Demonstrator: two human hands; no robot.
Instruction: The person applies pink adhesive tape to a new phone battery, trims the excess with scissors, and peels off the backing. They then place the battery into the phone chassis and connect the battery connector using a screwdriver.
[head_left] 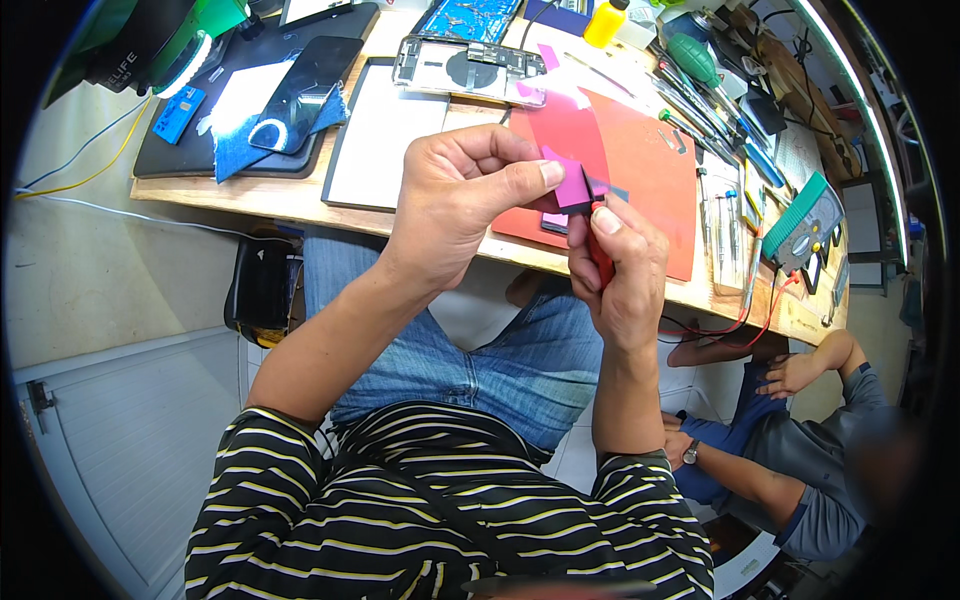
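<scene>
Pink piece (pixel 572 183) is up off the red mat (pixel 675 215), above its left half, pinched by our left hand (pixel 450 195), thumb on top. Our right hand (pixel 630 265) is closed around a red-handled tool (pixel 602 256), dark tip at the piece's right edge; can't confirm contact. Our read: pickup and tool positioning done, edge work mid-way, result not visible. Opened phone (pixel 472 70) sits just beyond the mat's far-left corner, internals exposed, no hand on it, so reassembly looks left.
</scene>
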